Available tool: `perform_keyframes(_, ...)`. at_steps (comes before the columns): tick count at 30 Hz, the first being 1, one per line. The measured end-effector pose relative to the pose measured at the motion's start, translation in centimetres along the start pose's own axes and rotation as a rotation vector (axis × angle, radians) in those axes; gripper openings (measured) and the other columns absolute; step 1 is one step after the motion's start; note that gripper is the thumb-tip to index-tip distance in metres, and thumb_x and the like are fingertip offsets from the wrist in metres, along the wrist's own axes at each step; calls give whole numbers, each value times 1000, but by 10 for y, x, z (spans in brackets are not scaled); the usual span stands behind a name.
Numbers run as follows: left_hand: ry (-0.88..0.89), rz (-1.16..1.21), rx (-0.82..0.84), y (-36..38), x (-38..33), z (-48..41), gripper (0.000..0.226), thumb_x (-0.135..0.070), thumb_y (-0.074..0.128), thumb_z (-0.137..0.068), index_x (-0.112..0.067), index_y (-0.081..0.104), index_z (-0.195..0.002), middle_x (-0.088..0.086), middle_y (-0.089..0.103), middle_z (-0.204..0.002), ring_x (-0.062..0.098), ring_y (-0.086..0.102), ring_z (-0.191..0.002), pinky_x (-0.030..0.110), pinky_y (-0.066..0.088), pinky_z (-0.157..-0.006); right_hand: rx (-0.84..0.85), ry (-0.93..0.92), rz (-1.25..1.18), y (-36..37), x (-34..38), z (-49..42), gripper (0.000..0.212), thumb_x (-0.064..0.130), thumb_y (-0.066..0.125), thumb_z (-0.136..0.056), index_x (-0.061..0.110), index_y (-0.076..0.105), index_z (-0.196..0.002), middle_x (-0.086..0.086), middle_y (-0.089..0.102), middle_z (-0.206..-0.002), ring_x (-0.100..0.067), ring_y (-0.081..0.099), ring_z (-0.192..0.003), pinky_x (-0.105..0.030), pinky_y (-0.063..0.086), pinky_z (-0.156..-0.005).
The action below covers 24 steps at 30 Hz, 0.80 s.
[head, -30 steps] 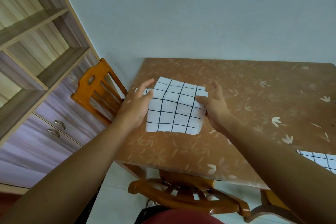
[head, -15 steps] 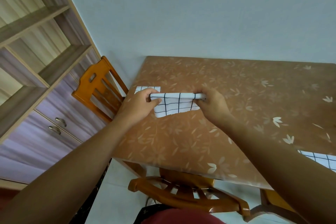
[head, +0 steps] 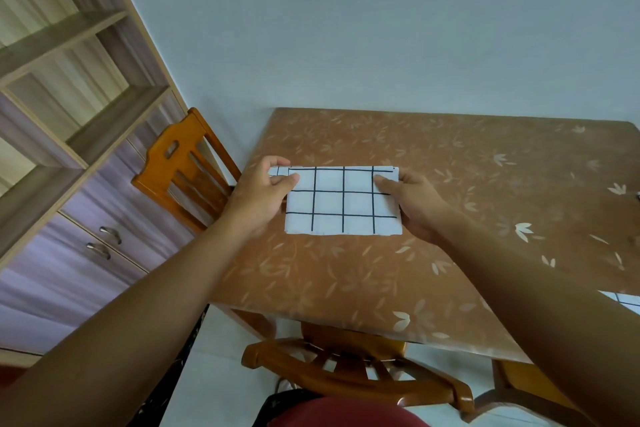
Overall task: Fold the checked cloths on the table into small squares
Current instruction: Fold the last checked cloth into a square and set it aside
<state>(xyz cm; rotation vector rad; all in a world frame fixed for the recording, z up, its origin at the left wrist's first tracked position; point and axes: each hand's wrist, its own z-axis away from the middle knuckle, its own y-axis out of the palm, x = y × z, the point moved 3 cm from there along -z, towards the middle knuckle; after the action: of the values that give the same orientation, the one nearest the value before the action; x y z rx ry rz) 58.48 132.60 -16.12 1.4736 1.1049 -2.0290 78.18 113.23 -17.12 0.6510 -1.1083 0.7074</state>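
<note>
Checked cloth (head: 343, 204) now folded in half, smaller than moment ago, lying on bench (head: 450, 253). Left hand (head: 259, 198), right hand (head: 415, 208) each pinch far corner. Likely needs one more fold for small square.

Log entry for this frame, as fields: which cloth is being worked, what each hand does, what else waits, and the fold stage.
cloth in work: checked cloth, folded to a wide rectangle, on the table
left hand: pinches its far left corner
right hand: pinches its far right corner
waiting: second checked cloth at the right frame edge, mostly cut off
stage: not yet a small square
</note>
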Motion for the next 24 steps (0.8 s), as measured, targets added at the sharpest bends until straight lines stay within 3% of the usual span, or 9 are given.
perform_keyframes(3, 30, -52, 32, 2, -2, 1, 14, -39, 64, -92, -43, 60, -104, -4, 76, -101, 24, 73, -100, 57, 62, -83, -80, -30, 30, 1, -3, -1, 24, 16, 62, -100, 13, 58, -124, -16, 74, -113, -31, 75, -90, -54, 63, -77)
perform_keyframes(6, -28, 118, 91, 11, -6, 6, 19, -8, 55, -103, -21, 68, -98, -2, 72, -104, 23, 70, -100, 43, 59, -87, -141, -98, 70, 0, -5, -1, 39, 11, 60, -99, 33, 47, -127, -13, 69, -93, -28, 68, -73, -48, 59, -67)
perform_keyframes(9, -74, 164, 178, 14, 4, 2, 32, 4, 59, -98, -23, 72, -110, -4, 70, -115, 9, 75, -95, 35, 62, -87, -163, -148, 144, 0, -8, -4, 29, 7, 58, -95, 30, 65, -113, -6, 69, -92, -26, 64, -78, -40, 54, -67)
perform_keyframes(12, -80, 94, 244, 9, 15, -7, 47, 1, 69, -89, -37, 71, -118, -9, 73, -119, 11, 73, -105, 42, 60, -93, -126, -130, 213, 2, -11, -6, 29, 2, 62, -90, 28, 76, -92, -2, 68, -100, -22, 63, -84, -36, 54, -71)
perform_keyframes(15, -22, -144, 188, 0, 19, -17, 52, -34, 78, -74, -51, 66, -121, -19, 71, -119, 12, 71, -110, 46, 59, -94, -103, -136, 268, 3, -9, -9, 42, -7, 62, -86, 30, 69, -106, -1, 67, -107, -25, 67, -91, -41, 59, -76)
perform_keyframes(17, 38, -230, 138, -6, 22, -26, 50, -42, 73, -72, -53, 65, -121, -23, 68, -118, 15, 72, -106, 48, 60, -89, -96, -151, 306, 3, -9, -16, 53, -9, 63, -84, 29, 61, -121, -3, 65, -115, -31, 67, -102, -45, 59, -80)
perform_keyframes(19, 126, -281, 133, -11, 8, -25, 42, -34, 68, -81, -52, 65, -119, -22, 68, -115, 20, 73, -102, 52, 61, -85, -100, -162, 435, 3, -8, -23, 63, -2, 71, -84, 34, 55, -133, -5, 61, -120, -32, 65, -105, -39, 57, -80)
perform_keyframes(21, 246, -371, 166, -15, -7, -23, 37, -25, 63, -88, -52, 65, -114, -26, 66, -118, 11, 68, -109, 53, 56, -92, -95, -163, 623, 7, -3, -29, 69, 13, 79, -84, 41, 52, -141, -1, 52, -135, -22, 57, -115, -32, 49, -88)
perform_keyframes(24, 405, -442, 262, -16, -28, -24, 42, -7, 60, -91, -47, 68, -100, -28, 64, -115, -1, 60, -114, 42, 50, -99, 60, -181, 708, 41, 15, -30, 64, 30, 78, -87, 37, 51, -144, 16, 47, -140, -5, 44, -126, -27, 36, -100)
